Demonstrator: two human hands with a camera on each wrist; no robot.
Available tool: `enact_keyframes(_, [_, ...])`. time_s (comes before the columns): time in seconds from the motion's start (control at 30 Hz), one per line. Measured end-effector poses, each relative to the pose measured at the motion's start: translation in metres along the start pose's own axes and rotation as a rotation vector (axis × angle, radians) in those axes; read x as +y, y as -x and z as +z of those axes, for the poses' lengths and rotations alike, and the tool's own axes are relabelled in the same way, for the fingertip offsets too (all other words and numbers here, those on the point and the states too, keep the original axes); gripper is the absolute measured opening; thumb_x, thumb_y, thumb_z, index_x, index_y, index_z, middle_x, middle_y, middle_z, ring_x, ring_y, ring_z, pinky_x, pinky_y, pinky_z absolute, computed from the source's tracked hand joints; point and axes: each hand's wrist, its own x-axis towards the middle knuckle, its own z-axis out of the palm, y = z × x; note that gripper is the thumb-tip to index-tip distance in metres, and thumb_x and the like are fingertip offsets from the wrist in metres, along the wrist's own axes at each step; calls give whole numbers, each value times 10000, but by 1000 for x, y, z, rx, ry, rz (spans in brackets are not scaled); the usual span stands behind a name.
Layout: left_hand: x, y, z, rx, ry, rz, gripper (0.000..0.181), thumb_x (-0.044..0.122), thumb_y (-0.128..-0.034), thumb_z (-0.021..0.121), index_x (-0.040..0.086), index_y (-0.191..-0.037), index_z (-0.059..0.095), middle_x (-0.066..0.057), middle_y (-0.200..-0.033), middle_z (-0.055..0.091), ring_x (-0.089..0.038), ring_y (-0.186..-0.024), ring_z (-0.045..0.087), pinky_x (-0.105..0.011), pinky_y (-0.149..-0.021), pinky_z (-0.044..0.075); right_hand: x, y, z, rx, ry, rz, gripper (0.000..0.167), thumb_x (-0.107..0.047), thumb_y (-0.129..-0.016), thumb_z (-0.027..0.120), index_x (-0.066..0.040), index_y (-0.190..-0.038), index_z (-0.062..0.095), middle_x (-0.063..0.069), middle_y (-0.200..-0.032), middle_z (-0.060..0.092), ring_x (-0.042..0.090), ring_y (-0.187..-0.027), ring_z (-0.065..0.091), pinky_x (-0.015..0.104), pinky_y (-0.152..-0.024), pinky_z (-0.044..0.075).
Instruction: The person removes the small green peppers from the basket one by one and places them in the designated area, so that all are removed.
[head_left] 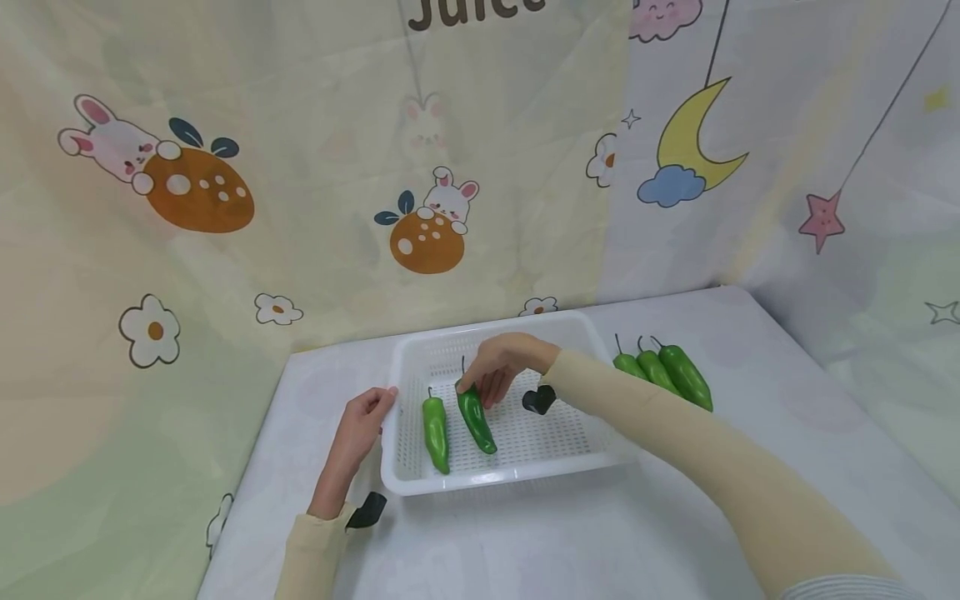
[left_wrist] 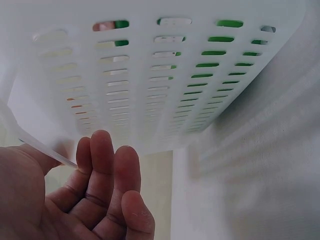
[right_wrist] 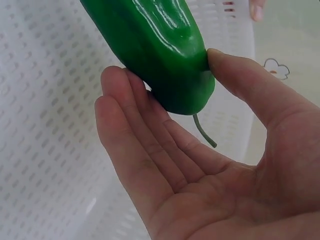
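A white perforated plastic basket (head_left: 517,477) stands on the table. My left hand (head_left: 358,431) holds its left rim; in the left wrist view the thumb is partly hidden by the rim and the fingers (left_wrist: 102,167) curl beneath it. Inside the basket my right hand (head_left: 512,361) pinches a dark green pepper (head_left: 477,425) near its stem end. The right wrist view shows the thumb on one side of this pepper (right_wrist: 160,55) and the fingers on the other, its thin stem pointing toward the palm. Left of it a lighter green pepper (head_left: 435,435) lies on the basket floor.
Three more green peppers (head_left: 684,375) lie side by side on the white-covered table (head_left: 525,542), right of the basket and partly behind the right forearm. A printed cloth backdrop (head_left: 322,208) rises behind and along the sides of the table.
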Motion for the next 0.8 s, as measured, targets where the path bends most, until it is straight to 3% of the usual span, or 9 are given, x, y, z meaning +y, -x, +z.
enact_keyframes(0.8, [2, 2, -1, 2, -2, 18, 388, 402, -1042, 529, 39, -1068, 663, -107, -957, 717, -150, -767, 631, -255, -673, 496, 6, 47, -34, 17, 10, 0, 346, -342, -896, 744, -4, -968, 761, 174, -1012, 767, 267, -967, 752, 370, -898, 575])
